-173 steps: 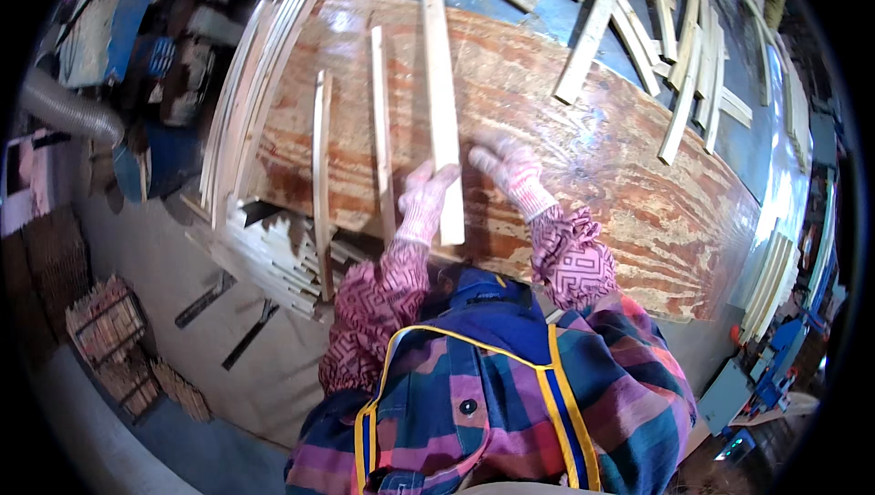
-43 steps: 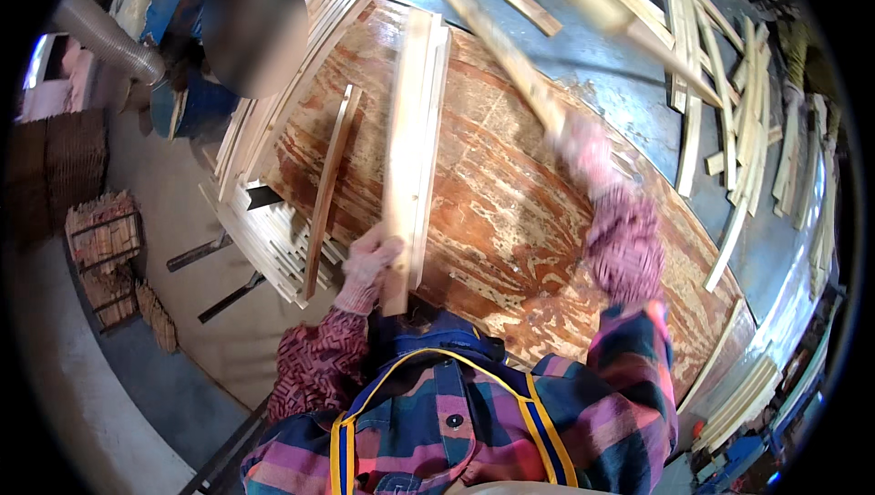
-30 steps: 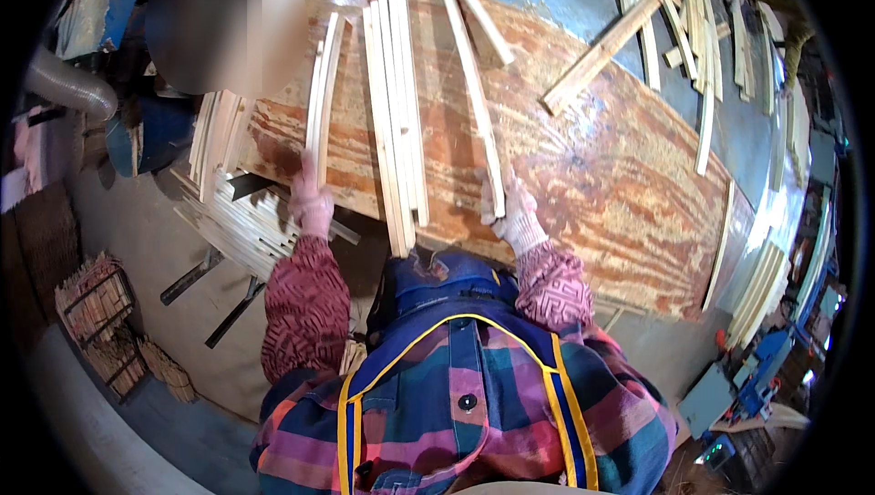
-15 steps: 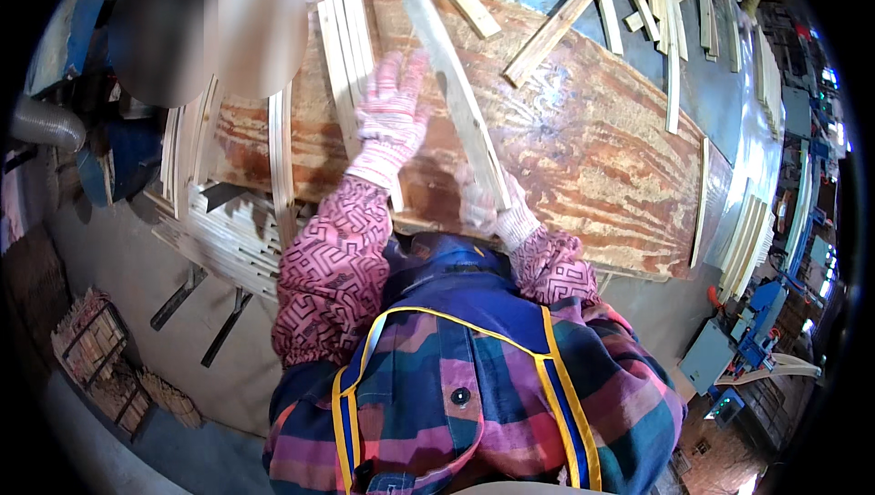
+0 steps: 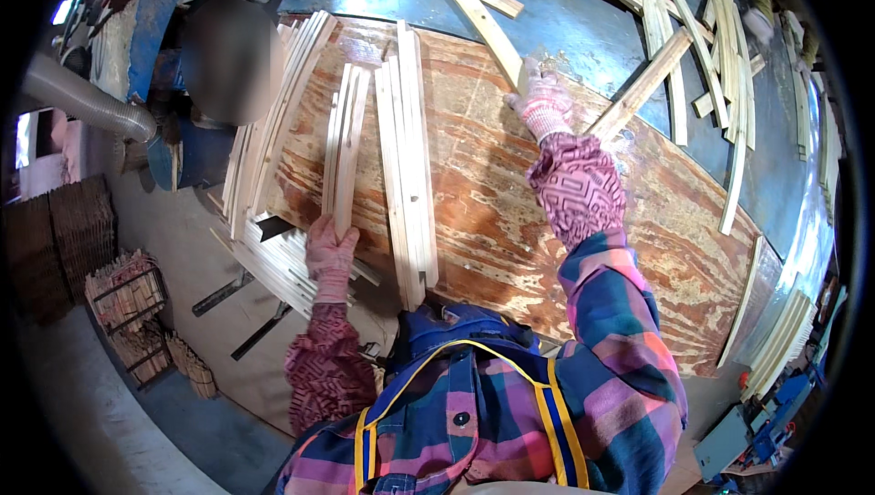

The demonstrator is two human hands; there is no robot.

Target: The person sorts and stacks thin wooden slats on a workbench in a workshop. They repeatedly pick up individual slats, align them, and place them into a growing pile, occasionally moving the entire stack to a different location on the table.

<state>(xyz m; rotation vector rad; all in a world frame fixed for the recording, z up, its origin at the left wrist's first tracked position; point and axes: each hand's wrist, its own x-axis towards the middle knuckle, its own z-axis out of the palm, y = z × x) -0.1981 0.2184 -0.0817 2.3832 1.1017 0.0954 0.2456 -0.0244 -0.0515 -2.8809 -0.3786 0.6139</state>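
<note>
My left hand (image 5: 329, 247), in a striped knit glove, is closed around the near end of a short bundle of wooden strips (image 5: 348, 144) at the left of the plywood board (image 5: 492, 240). Farther off to the right, my right hand (image 5: 544, 103), gloved too, is closed on the near end of a long wooden strip (image 5: 469, 7). That strip slants away to the far left over the blue table. Between my hands a group of long pale strips (image 5: 406, 167) lies side by side, their near ends at the board's near edge.
More strips (image 5: 290, 112) lie along the board's left edge. A loose pile of strips (image 5: 720, 48) covers the far right of the blue table (image 5: 583, 48). One strip (image 5: 624, 85) points onto the board. Wood bundles (image 5: 126, 290) stand on the floor at left.
My right hand has moved from the near edge to the far strip and no longer holds the earlier strip. My left hand, open before, has moved left and closed on the short bundle. The view has shifted.
</note>
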